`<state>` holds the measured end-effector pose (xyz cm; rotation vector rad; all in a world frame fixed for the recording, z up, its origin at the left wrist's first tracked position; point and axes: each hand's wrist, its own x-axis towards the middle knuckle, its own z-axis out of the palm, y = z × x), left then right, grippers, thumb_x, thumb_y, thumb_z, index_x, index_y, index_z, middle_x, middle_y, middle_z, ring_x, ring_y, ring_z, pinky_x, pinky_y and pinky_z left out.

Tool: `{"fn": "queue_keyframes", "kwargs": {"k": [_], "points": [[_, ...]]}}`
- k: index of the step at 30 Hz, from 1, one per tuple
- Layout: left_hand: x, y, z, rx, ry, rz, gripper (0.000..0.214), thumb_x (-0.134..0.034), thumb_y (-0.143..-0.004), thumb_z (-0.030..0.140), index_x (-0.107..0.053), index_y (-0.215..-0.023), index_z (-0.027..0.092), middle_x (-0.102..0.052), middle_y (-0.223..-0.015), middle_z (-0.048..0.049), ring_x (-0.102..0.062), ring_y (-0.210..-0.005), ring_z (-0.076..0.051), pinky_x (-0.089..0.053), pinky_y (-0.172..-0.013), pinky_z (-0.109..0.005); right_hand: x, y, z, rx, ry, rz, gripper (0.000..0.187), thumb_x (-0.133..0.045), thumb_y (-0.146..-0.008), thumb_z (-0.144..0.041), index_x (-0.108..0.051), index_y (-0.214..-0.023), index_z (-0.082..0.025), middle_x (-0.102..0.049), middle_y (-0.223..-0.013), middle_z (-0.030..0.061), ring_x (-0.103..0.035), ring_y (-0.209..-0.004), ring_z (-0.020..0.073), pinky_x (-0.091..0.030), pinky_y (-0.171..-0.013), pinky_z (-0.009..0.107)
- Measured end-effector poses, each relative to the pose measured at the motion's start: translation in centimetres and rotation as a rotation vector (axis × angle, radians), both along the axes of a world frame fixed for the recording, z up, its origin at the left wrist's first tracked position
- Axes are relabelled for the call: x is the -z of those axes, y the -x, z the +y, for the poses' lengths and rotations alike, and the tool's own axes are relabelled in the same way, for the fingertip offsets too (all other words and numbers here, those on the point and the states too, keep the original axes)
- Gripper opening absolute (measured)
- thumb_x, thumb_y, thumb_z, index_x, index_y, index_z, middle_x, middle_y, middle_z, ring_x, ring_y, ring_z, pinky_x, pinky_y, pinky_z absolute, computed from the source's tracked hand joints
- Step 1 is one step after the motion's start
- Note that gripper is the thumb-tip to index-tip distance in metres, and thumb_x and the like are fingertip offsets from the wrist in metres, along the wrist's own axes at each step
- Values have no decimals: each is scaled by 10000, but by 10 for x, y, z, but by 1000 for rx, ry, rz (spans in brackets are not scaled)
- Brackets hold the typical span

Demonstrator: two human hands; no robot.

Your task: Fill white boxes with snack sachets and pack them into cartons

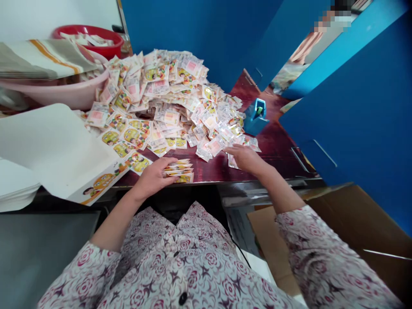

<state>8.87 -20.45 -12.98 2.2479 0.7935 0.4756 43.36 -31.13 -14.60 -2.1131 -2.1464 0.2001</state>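
White sheets [16,184]: 1 stack, far left, beside the printed card.

Printed card [61,148]: 1, white, lying open at the table edge, cartoon print along its near edge.

Basins: 2. Red basin [88,32]: rear, holds white paper pieces. Pink basin [61,94]: in front of the red basin.

Cloth [41,60]: 1, orange-striped, draped over the pink basin.

Left hand [152,178]: closed, clenching the stack against the table edge.

Stack [178,171]: 1, held in the left hand; sachet count cannot be told. Long axis: across the view, roughly left to right, tilted slightly. Location: table front edge, just right of the left hand.

Heap [170,98]: 1, loose sachets, too many to count; no common axis. Location: centre of the table, behind both hands.

Right hand [246,159]: open, released, fingers extended leftward, fingertips touching sachets at the heap's near edge.

Blue holder [256,116]: 1, green item inside, just right of the heap.

Table [277,146]: 1, maroon top.

Cardboard box [341,223]: 1, below the table's right front edge.
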Motion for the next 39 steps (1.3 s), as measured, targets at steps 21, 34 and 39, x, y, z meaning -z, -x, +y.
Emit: {"fn": "queue_keyframes", "kwargs": {"k": [21, 34, 39], "points": [[3, 2, -1, -35, -16, 13, 541, -709, -776, 348, -580, -1288, 231, -655, -1291, -94, -645, -1152, -276, -495, -1046, -486, -15, 7, 71, -73, 46, -151, 422, -564, -905, -157, -603, -1324, -183, -670, -1244, 146, -549, -1223, 302, -296, -1094, 508], [3, 3, -2, -23, 14, -14, 612, -724, -770, 317, -535, -1344, 225, -604, -1387, -115, -595, -1253, -293, -458, -1104, -495, -41, 20, 57, 182, -178, 239, 297, -639, -880, -396, -709, -1033, -151, -723, -907, 77, -614, -771, 193, -436, -710, 297], [3, 3, -3, -2, 12, -26, 631, -729, -776, 303, -500, -1361, 251, -604, -1376, -110, -606, -1233, -291, -477, -1080, -502, -34, 92, 76, 10, -271, 561, 302, -652, -873, -382, -729, -1065, -163, -736, -970, 57, -622, -792, 161, -438, -724, 272]]}}
